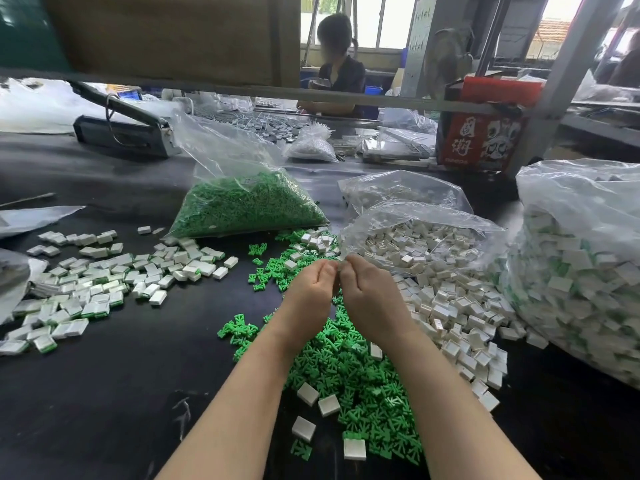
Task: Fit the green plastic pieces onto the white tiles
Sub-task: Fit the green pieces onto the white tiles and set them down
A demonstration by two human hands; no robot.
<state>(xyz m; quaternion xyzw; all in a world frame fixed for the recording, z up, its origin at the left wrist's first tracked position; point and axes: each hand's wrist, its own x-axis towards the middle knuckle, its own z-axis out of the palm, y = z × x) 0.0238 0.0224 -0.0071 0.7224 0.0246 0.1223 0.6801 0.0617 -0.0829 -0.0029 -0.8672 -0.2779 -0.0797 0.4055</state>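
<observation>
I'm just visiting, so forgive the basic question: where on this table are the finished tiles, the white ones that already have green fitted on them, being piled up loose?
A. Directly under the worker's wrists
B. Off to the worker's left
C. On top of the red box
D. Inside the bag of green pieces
B: the finished tiles, white with green edges showing, lie spread on the dark table to the left of the left hand.

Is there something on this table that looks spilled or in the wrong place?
A few white tiles lie mixed into the loose green pieces near the arms, away from the white pile. Otherwise the heaps look like ordinary sorting, not spills.
</observation>
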